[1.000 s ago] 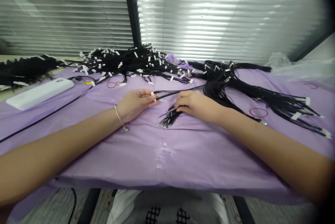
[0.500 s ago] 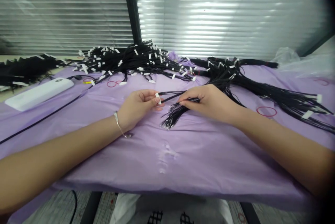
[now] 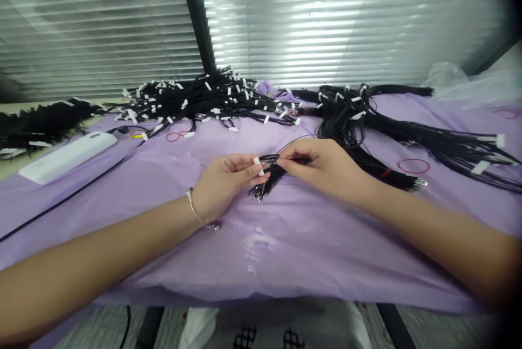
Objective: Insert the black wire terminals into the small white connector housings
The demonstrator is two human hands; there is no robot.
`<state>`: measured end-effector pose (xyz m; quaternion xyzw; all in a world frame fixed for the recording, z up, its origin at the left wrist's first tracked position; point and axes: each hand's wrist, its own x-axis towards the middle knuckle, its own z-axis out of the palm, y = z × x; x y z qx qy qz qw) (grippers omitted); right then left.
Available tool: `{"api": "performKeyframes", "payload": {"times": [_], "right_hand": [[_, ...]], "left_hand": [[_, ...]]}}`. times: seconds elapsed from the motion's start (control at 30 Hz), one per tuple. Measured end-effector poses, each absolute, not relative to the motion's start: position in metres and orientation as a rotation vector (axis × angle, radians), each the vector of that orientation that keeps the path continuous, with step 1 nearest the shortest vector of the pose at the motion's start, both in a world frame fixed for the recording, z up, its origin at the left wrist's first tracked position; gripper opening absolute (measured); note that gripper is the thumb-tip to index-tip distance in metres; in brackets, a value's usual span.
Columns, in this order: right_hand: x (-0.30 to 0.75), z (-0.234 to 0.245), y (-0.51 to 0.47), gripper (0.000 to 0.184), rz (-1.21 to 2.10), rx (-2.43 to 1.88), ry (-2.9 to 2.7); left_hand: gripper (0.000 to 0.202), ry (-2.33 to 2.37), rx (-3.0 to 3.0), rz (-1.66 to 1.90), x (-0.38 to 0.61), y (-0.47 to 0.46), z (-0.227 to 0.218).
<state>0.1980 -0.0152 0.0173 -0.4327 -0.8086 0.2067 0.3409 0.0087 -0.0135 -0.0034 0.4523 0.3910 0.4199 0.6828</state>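
My left hand [image 3: 228, 180] pinches the white-tagged end [image 3: 258, 166] of a thin black wire, a silver bracelet on its wrist. Just to its right, my right hand [image 3: 326, 167] pinches the same black wire [image 3: 272, 161] between thumb and fingers. Both hands hover over a small bundle of black wires with metal tips [image 3: 265, 186] lying on the purple cloth [image 3: 285, 240]. A larger bunch of black wires [image 3: 367, 159] runs out from under my right hand toward the right.
A heap of black wires with white tags [image 3: 204, 100] lies at the back centre, another heap [image 3: 428, 139] at the right, and more at the far left [image 3: 36, 120]. A white flat device [image 3: 67, 156], a black cable [image 3: 61, 199] and red rubber bands [image 3: 413, 166] lie on the cloth. Window blinds stand behind.
Both hands have drawn closer together and nearer to me, with the wire between them shortened. My right hand has lifted from the small bundle and now pinches the wire.
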Motion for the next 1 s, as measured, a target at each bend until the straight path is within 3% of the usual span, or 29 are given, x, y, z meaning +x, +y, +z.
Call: {"api": "performKeyframes", "payload": {"times": [0.17,0.77,1.0], "right_hand": [[0.1937,0.0183,-0.0191,0.012,0.659,-1.231,-2.069],[0.1954,0.0206,-0.0205,0.021,0.618,-1.283,-2.272],[0.1949,0.0153,-0.0199,0.019,0.578,-1.229,-2.303]], "left_hand": [[0.01,0.908,1.039,0.878,0.0072,-0.0138,-0.0065],[0.022,0.938,1.211,0.733,0.0039,-0.0156,-0.0019],[0.013,0.956,1.228,0.744,0.0046,-0.0152,-0.0039]]}}
